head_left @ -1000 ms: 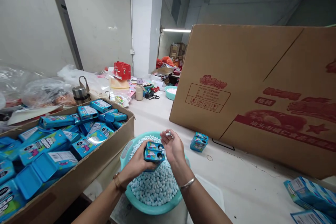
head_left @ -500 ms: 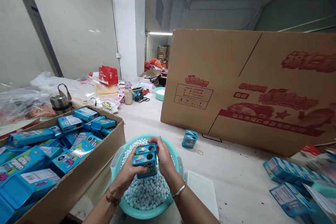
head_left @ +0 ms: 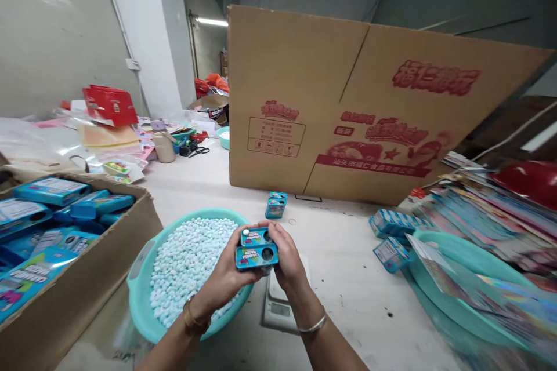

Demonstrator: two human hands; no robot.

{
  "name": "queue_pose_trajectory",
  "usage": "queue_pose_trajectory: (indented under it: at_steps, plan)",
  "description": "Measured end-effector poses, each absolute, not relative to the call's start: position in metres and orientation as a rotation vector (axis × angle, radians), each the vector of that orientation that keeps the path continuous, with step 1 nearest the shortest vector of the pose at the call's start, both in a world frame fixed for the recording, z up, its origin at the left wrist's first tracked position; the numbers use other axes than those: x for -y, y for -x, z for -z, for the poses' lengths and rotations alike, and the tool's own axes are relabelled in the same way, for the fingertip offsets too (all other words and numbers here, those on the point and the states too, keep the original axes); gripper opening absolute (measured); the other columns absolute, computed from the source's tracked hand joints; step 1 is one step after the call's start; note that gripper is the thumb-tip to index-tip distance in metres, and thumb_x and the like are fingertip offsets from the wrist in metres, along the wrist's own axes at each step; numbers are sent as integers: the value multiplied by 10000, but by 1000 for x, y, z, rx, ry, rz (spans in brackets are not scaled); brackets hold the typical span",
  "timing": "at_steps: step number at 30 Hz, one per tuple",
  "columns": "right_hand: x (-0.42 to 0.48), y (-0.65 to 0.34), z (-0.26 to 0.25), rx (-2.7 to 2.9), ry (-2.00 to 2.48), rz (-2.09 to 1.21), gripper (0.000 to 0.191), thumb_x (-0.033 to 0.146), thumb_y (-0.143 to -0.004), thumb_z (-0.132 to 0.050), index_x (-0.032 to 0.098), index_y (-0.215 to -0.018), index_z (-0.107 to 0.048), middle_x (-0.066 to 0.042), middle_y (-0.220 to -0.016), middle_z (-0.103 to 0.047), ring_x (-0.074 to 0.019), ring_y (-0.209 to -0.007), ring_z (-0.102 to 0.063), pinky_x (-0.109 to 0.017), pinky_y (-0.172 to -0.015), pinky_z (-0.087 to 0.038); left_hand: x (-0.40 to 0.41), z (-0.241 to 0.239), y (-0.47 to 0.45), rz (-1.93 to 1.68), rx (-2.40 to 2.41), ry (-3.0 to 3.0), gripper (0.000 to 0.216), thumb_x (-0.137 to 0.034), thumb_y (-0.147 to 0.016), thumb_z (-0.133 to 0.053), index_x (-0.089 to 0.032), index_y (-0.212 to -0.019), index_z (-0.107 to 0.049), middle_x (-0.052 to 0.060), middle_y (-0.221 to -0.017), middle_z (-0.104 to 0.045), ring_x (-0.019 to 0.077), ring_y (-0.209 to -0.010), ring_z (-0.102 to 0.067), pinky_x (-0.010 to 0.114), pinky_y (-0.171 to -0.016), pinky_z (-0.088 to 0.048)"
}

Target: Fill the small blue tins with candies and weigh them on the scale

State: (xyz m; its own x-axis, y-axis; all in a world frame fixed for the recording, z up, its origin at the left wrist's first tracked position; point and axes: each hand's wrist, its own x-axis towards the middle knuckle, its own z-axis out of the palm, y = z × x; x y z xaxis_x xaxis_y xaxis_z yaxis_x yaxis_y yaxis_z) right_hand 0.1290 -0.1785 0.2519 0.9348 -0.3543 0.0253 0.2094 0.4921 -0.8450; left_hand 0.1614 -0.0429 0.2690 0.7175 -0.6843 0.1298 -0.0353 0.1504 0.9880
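Note:
Both hands hold two small blue candy tins (head_left: 256, 248) stacked together, each with a round hole on its face. My left hand (head_left: 226, 278) wraps them from the left and below. My right hand (head_left: 285, 261) grips them from the right. They hover over the right rim of a teal basin (head_left: 139, 313) full of small pale blue-white candies (head_left: 187, 261), just above a small white scale (head_left: 278, 301).
A cardboard box (head_left: 96, 278) of blue tins stands at left. A big printed carton (head_left: 348, 116) stands upright behind. Two more stacked tins (head_left: 275, 204) sit before it. Loose blue tins (head_left: 391, 232), a second teal basin (head_left: 456, 290) and printed sheets lie at right.
The view has swung to the right. Both hands with the tins have moved from over the basin's middle to its right rim, above the scale. A second earlier my right hand held candies.

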Motion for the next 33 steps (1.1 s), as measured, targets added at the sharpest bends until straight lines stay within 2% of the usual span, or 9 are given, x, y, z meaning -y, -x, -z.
queue_pose_trajectory:
  at_steps: [4,6,11,16,23,27,28,30,33]
  plan:
    - [201,-115,-239,-197,841,414,502,628,-919,-462,193,-1053,-673,-81,-1036,-686,-233,-970,-625,-366,-893,-481,72,-265,-155,554,765,-1387,734,-83,-729,-692,-281,-1354,-365,47,-1301,-532,226,-1169,-535,300,-962,-442]
    - [211,-112,-234,-202,848,381,520,649,-905,-478,192,-1060,-672,-87,-1039,-686,-238,-969,-629,-375,-897,-482,82,-262,-155,630,754,-1358,715,-110,-741,-703,-279,-1345,-360,41,-1255,-555,210,-1122,-557,287,-933,-455]
    - [234,-105,-227,-211,939,402,346,503,-861,-645,186,-994,-689,-66,-1021,-678,-214,-974,-617,-322,-894,-472,103,-248,-149,642,719,-1325,714,-160,-740,-735,-271,-1340,-364,51,-1291,-525,221,-1164,-541,298,-962,-456]
    - [255,-96,-206,-287,916,416,234,415,-837,-667,199,-926,-685,-38,-945,-676,-190,-906,-614,-287,-836,-473,124,-219,-142,652,697,-1290,773,-114,-713,-725,-278,-1374,-359,59,-1409,-462,241,-1265,-488,309,-1030,-429]
    - [269,-92,-168,-441,980,515,212,398,-850,-619,199,-865,-690,-26,-920,-654,-197,-906,-590,-283,-823,-453,135,-176,-141,711,675,-1374,957,-192,-774,-704,-249,-1542,-136,90,-1584,-251,281,-1401,-353,402,-1164,-310]
    - [274,-92,-156,-552,1035,599,227,415,-835,-611,205,-842,-697,-14,-887,-644,-193,-873,-578,-276,-800,-443,134,-168,-131,676,688,-1414,909,-250,-855,-636,-254,-1551,-51,59,-1615,-187,272,-1455,-268,427,-1207,-217]
    - [274,-92,-153,-568,1032,601,233,421,-830,-611,205,-840,-698,-14,-884,-644,-193,-867,-577,-278,-796,-443,131,-167,-126,643,690,-1440,853,-263,-879,-609,-258,-1551,-83,50,-1620,-177,262,-1477,-216,423,-1221,-170]
    - [275,-93,-148,-591,1017,600,248,437,-826,-610,205,-843,-698,-16,-897,-643,-196,-876,-576,-282,-797,-444,119,-162,-114,589,712,-1500,684,-279,-915,-559,-282,-1523,-246,36,-1614,-201,244,-1492,-171,411,-1233,-126]
    - [273,-93,-141,-579,1038,592,276,457,-859,-579,203,-872,-687,-20,-908,-631,-191,-877,-569,-278,-775,-444,86,-151,-96,573,755,-1589,461,-284,-918,-555,-299,-1376,-504,58,-1535,-373,246,-1456,-283,403,-1224,-192]
